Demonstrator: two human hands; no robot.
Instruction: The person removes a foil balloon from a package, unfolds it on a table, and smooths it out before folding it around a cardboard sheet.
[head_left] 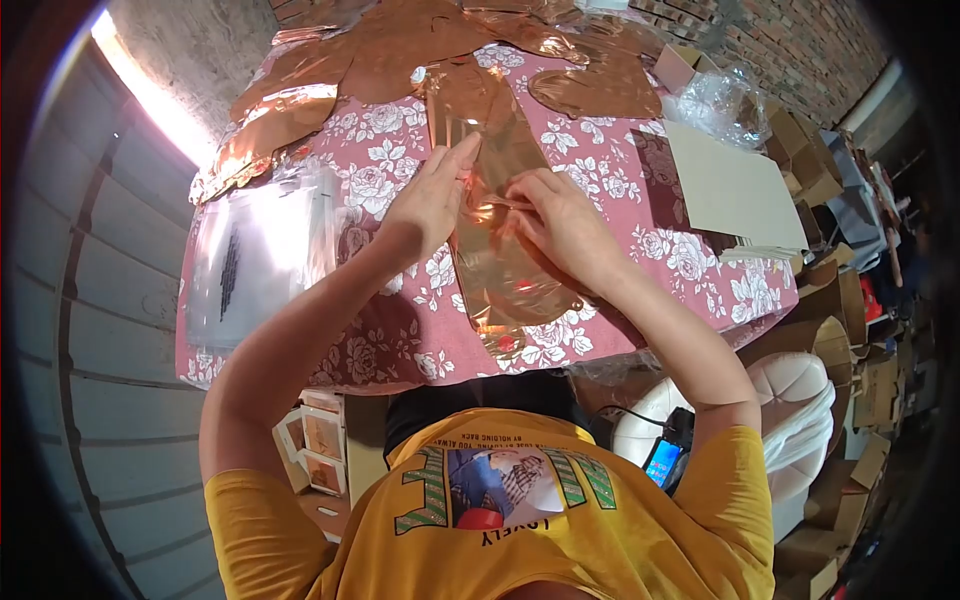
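A long folded piece of shiny copper-coloured foil [505, 270] lies lengthwise on the floral cloth in front of me. My left hand [437, 195] rests along its left edge, fingers stretched out and pointing away from me. On the right side of the foil, my right hand [560, 220] is closed, thumb and fingers pinching a crease of it near the middle. More flat copper foil shapes [385, 55] are spread across the far side of the table.
Clear plastic bags [262, 260] lie in a stack at the left. Cream card sheets [730, 185] are piled at the right, near crumpled clear plastic [722, 105]. Cardboard boxes [805, 150] stand beyond the table's right edge. A white padded chair [790, 400] is at the near right.
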